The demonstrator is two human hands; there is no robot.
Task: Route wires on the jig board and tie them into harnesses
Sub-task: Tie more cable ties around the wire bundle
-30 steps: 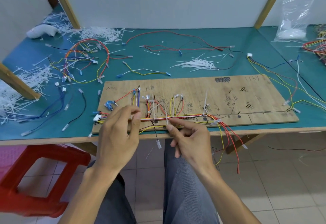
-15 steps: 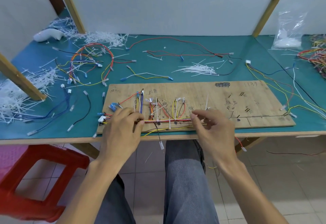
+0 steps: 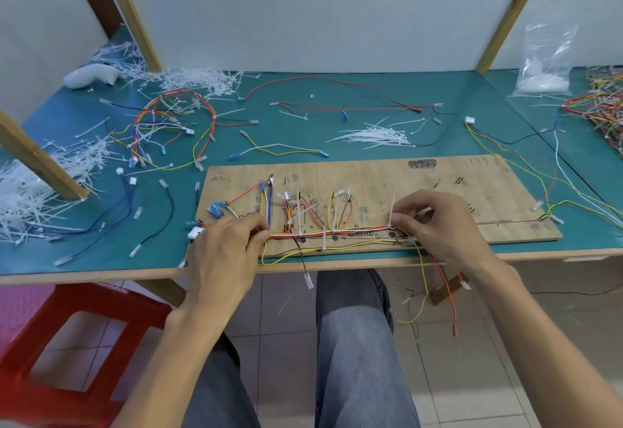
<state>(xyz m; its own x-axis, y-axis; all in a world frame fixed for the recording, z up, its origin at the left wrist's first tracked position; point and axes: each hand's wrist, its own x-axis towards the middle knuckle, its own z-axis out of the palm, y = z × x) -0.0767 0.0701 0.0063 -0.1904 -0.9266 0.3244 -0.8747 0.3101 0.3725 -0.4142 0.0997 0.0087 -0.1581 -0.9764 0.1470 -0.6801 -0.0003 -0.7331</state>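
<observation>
On the front part of the teal-topped bench (image 3: pixel 337 84) lies the flat brown wooden jig board (image 3: pixel 421 185), long side twd the person. Along its near edge runs the horizontal bundle of red, yellow, orange & black wires (image 3: pixel 337 233), w/ short branches going up to small connectors in the board's left half. The left hand (image 3: pixel 224 252) sits at the bundle's left end, fingers curled, pinching the wires there. The right hand (image 3: pixel 441 225) is at the bundle's right end, thumb & forefinger closed on a thin white plastic cable tie (image 3: pixel 392 205) that sits on the bundle; its tail stands up, nearly vertical. More white ties sit on the bundle btw the two hands. Below the right hand, loose red & yellow wire ends (image 3: pixel 455 333) hang over the bench edge twd the floor. Behind the board: a small heap of loose white cable ties (image 3: pixel 374 138), and at back left a coiled multi-colour wire harness (image 3: pixel 175 124). A clear plastic bag (image 3: pixel 546 63) stands at far right, a red plastic stool (image 3: pixel 67 343) at lower left.
</observation>
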